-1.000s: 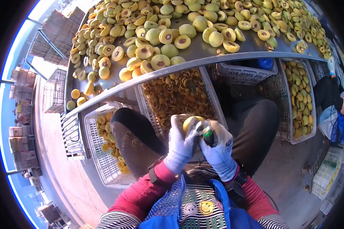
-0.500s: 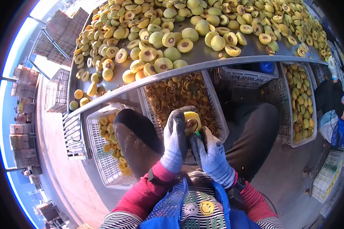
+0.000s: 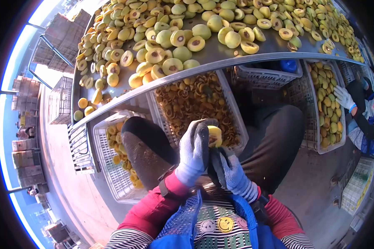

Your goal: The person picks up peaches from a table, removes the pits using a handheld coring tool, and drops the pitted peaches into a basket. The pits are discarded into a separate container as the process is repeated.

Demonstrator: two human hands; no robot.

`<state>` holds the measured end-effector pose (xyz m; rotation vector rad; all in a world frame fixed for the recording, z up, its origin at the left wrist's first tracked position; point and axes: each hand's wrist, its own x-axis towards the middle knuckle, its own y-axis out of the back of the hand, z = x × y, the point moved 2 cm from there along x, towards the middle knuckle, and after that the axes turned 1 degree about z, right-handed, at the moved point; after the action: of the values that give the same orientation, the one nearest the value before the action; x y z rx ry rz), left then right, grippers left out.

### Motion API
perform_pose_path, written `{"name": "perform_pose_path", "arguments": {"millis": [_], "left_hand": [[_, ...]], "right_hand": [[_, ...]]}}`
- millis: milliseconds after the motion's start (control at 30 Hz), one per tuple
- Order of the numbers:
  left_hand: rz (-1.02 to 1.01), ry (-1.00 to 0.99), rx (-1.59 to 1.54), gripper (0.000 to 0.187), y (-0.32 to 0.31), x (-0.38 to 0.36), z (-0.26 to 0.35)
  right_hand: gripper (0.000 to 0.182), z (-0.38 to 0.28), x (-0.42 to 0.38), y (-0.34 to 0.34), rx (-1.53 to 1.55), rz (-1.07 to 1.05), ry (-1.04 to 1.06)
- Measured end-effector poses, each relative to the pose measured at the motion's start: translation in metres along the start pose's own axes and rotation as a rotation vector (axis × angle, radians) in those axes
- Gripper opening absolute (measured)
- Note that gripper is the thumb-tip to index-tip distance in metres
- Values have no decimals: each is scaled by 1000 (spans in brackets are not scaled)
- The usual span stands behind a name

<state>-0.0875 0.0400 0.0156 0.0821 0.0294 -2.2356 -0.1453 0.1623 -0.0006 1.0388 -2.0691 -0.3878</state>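
A yellow fruit half [image 3: 214,136] is in my gloved left hand [image 3: 193,147], whose fingers wrap round its left side above my lap. Close against its lower edge is my gloved right hand [image 3: 232,172], with fingers curled; a green-tipped tool showed there earlier, but what it holds now is hidden. Beneath and beyond the hands stands a crate [image 3: 242,132] of brownish fruit scraps [image 3: 195,101]. Above it, many halved fruits [image 3: 172,66] with dark centres lie on a metal table [image 3: 220,50].
The table's raised metal rim [image 3: 153,85] crosses in front of me. A crate [image 3: 112,182] of yellow pieces stands at left, and one of whole fruit [image 3: 330,106] at right. Beside that, a co-worker's gloved hand [image 3: 344,97] reaches in. Stacked crates [image 3: 25,159] line the far left.
The fruit half has turned, and its dark centre is less visible. My right hand has shifted slightly down and right. The co-worker's hand has moved down to the right crate.
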Motion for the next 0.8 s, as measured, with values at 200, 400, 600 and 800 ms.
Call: {"name": "perform_pose_path", "arguments": {"millis": [200, 400, 600, 800], "left_hand": [[-308, 432, -280, 33, 3, 22, 10], [-373, -301, 424, 27, 11, 27, 11], [-416, -269, 487, 27, 18, 17, -12], [-483, -458, 768, 31, 23, 22, -7]], "right_hand": [[32, -1, 17, -1, 1081, -90, -935], [46, -7, 4, -5, 2565, -408, -1352], [46, -7, -16, -16, 2661, -414, -1355], [46, -9, -17, -22, 2832, -437, -1341]]}}
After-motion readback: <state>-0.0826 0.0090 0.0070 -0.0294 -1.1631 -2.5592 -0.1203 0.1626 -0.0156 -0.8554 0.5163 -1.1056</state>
